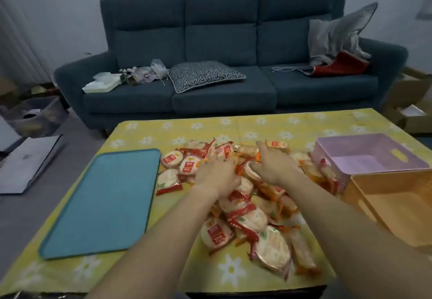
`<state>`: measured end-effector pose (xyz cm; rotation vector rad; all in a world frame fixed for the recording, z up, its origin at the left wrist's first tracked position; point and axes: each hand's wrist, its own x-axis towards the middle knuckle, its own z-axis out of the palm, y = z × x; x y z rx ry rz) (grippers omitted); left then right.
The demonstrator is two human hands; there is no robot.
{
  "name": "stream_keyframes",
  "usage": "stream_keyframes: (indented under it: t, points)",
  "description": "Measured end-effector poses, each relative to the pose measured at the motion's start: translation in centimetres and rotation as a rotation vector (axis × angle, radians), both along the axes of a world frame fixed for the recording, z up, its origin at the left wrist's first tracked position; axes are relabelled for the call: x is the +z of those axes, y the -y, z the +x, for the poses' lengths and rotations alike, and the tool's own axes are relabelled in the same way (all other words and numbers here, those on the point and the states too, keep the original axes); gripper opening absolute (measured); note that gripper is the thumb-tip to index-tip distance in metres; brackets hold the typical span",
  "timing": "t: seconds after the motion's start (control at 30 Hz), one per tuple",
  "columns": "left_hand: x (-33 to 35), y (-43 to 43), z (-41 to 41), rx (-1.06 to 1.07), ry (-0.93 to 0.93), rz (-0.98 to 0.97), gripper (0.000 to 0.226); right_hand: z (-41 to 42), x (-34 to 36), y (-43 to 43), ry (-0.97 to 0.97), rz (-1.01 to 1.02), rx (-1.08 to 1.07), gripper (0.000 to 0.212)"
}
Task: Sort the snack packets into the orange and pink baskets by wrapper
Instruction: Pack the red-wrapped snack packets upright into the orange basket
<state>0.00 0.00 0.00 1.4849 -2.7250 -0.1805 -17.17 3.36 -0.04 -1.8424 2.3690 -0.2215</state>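
Sorting barely begun, by the look. Pink plastic basket (374, 158) and orange plastic basket (397, 202) sit empty at right of the yellow floral tabletop (210, 123). Heap of red- and orange-edged snack packets (245, 216) lies mid-table. Left hand (216, 174) and right hand (272, 166) both rest on the pile w/ fingers curled; can't tell if either grips a packet.

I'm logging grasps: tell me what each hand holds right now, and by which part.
It cannot be told. Left hand and right hand both rest on the packet pile, fingers buried among wrappers.
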Motion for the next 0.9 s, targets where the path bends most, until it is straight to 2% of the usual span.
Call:
stream_keyframes:
  t: [0.07,0.13,0.27,0.33,0.4,0.47,0.5,0.6,0.67,0.73,0.8,0.9]
  points:
    - [-2.2,-0.2,-1.1,0.036,0.048,0.003,0.054,0.0,-1.8,0.7,-0.038,0.008,-0.017,0.064]
    - [-4.6,-0.4,-1.6,0.092,0.065,0.019,0.065,0.1,-4.1,1.2,-0.06,0.051,-0.025,0.059]
    - [-5.9,0.9,-2.3,0.142,0.047,0.17,0.077,0.3,-6.2,1.8,-0.031,0.021,-0.033,0.049]
    - [-5.3,1.6,-2.2,0.165,-0.059,0.247,0.078,0.1,-5.6,2.0,-0.019,-0.055,-0.054,0.036]
    - [-4.9,2.1,-1.6,0.189,-0.221,0.312,0.094,-0.3,-4.7,2.1,0.025,-0.142,-0.093,0.026]
    - [-4.2,2.5,-0.5,0.226,-0.425,0.36,0.103,-0.6,-3.4,1.9,0.185,-0.238,-0.156,0.024]
    - [-3.6,2.6,0.2,0.263,-0.547,0.389,0.099,-0.6,-2.8,1.6,0.321,-0.285,-0.193,0.029]
    - [-1.7,2.3,2.0,0.404,-1.022,0.653,0.082,-0.1,-1.3,0.2,0.751,-0.363,-0.317,0.046]
    - [-1.4,1.9,2.5,0.428,-1.268,0.788,0.086,0.8,-0.9,-0.5,1.031,-0.335,-0.358,0.039]
    - [-1.3,0.8,2.5,0.387,-1.304,0.785,0.085,2.2,-0.7,-1.1,1.278,-0.221,-0.315,0.025]
    - [-1.3,-0.4,2.4,0.371,-1.269,0.785,0.087,3.6,-0.5,-1.5,1.388,-0.098,-0.242,0.021]
    - [-1.4,-1.4,2.9,0.367,-1.235,0.851,0.067,4.0,-0.3,-2.6,1.307,-0.021,-0.144,0.014]
